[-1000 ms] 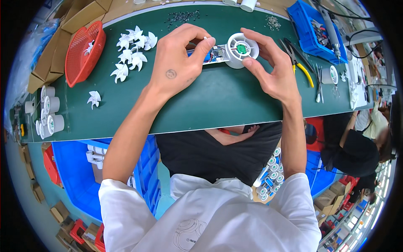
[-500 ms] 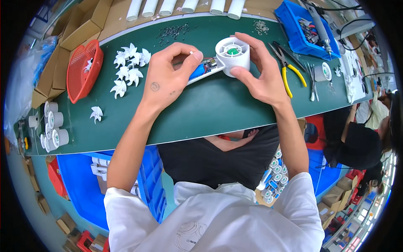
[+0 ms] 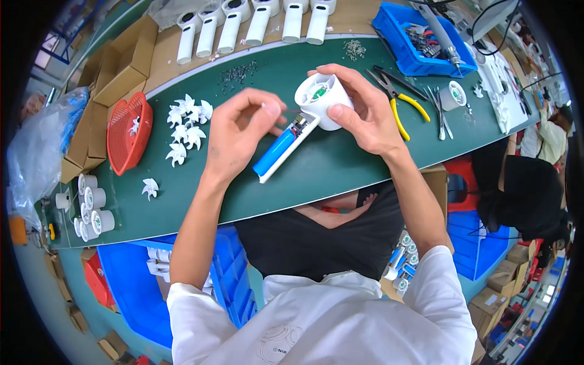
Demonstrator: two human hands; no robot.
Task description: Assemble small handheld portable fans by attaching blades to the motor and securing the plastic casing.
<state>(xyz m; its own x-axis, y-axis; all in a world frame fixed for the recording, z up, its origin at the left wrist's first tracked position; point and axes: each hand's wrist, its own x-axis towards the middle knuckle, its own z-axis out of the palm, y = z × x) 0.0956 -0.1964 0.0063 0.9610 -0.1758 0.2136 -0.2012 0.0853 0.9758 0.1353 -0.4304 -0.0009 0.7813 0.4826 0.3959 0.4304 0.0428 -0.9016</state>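
My right hand (image 3: 365,112) grips the round white head of a handheld fan (image 3: 328,100), thumb on its near side and fingers round the back. Inside the round opening shows a green centre with no blades on it. The fan's handle lies uncovered, slanting down to the left, with a blue battery (image 3: 275,153) and a small circuit board (image 3: 299,125) in it. Left of the head, my left hand (image 3: 243,125) is closed in a pinch, slightly blurred. A thin red wire (image 3: 293,111) runs from the fan to its fingertips; the wire's end is hidden.
White fan blades (image 3: 187,125) and a red basket (image 3: 129,134) lie left, near white round housings (image 3: 102,221). Yellow-handled pliers (image 3: 398,106), tweezers (image 3: 439,115) and a blue parts bin (image 3: 420,42) are right. Dark screws (image 3: 238,74) and white fan shells (image 3: 258,24) are behind.
The fan has tilted, its handle swinging down toward me and showing more of the blue battery. My left hand has moved off the handle, down and left. The whole view has shifted.
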